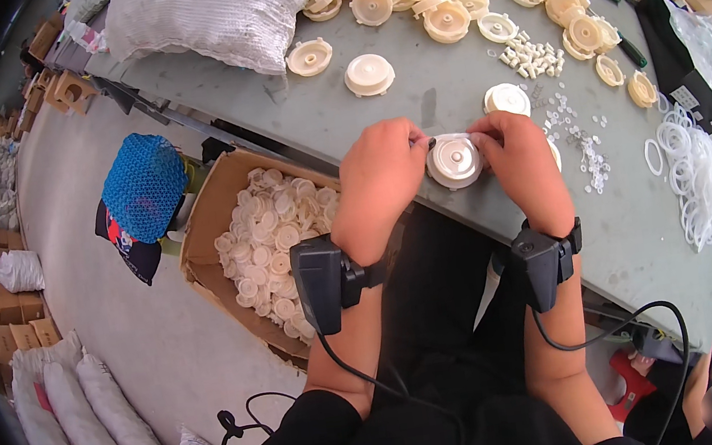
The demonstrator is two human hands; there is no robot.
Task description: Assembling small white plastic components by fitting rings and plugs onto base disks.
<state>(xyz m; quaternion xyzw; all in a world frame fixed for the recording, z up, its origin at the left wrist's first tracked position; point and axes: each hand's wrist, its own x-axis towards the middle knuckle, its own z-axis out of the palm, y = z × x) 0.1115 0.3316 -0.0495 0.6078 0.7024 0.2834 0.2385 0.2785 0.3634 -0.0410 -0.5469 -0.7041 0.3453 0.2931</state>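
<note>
At the table's near edge a round cream plastic cap (pixel 455 163) lies between my two hands. My left hand (pixel 381 173) is closed, thumb and forefinger pinched at the cap's far left rim. My right hand (pixel 522 161) is closed too, its fingertips at the right rim. A whitish band runs along the far rim between my fingers; whether it is a separate ring I cannot make out. Just beyond my right hand sits a white round cap (pixel 506 99), and part of another pale disc shows beside that hand. Farther back stands a cream cap (pixel 369 74).
Cream plastic housings (pixel 446 20) are heaped at the back, with small white plugs (pixel 533 57) and tiny clear pieces (pixel 589 155) nearer. White rings (pixel 697 174) pile up at right beside a black box (pixel 687 67). A cardboard box (pixel 205 198) of white discs stands left, below a woven sack (pixel 200 21).
</note>
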